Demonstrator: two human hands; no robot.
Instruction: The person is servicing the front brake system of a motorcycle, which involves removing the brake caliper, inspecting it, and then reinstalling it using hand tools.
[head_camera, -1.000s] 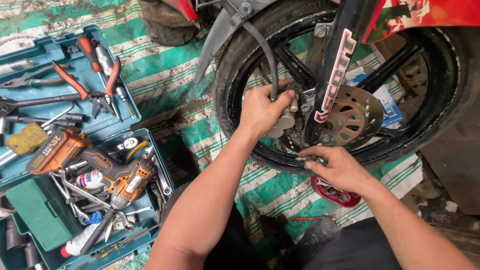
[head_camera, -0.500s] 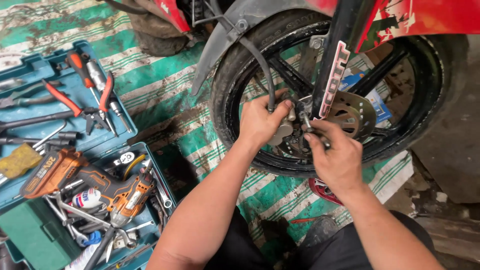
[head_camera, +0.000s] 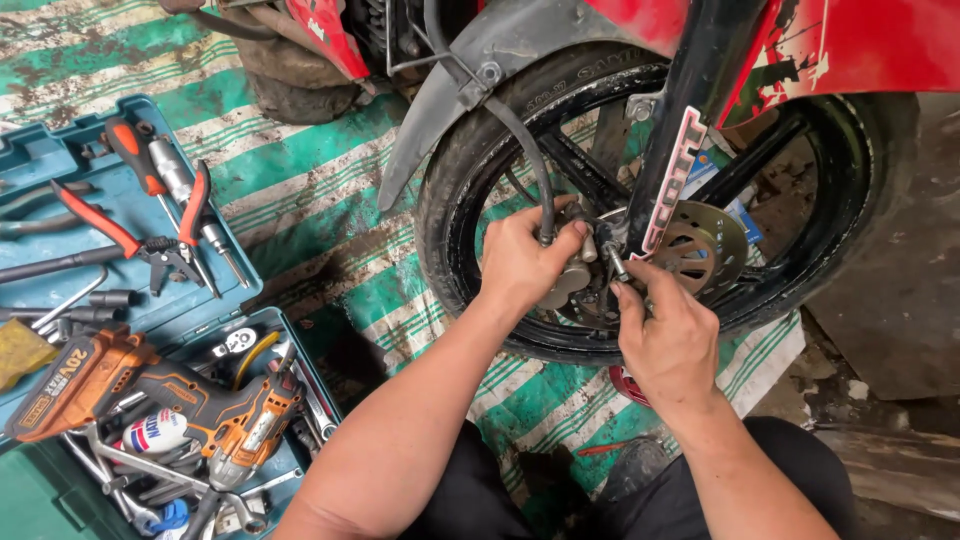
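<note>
A red motorcycle's front wheel (head_camera: 470, 180) stands before me, with a black fork leg (head_camera: 680, 150) and a drilled brake disc (head_camera: 705, 245). My left hand (head_camera: 525, 262) is wrapped around the grey brake caliper (head_camera: 572, 285) at the end of a black hose (head_camera: 530, 170). My right hand (head_camera: 665, 335) pinches a small metal bolt (head_camera: 613, 260) between thumb and fingers, right beside the caliper and the fork bottom.
An open blue toolbox (head_camera: 60, 160) lies at the left with red-handled pliers (head_camera: 130, 235), a screwdriver (head_camera: 165, 170) and sockets. An orange cordless drill (head_camera: 150, 390) rests in its lower half. A green-and-white striped mat (head_camera: 330, 190) covers the ground. A concrete slab (head_camera: 900, 290) is at the right.
My right hand rose from the lower rim of the wheel to the caliper and now holds a bolt there. My left hand stayed on the caliper. The view moved closer.
</note>
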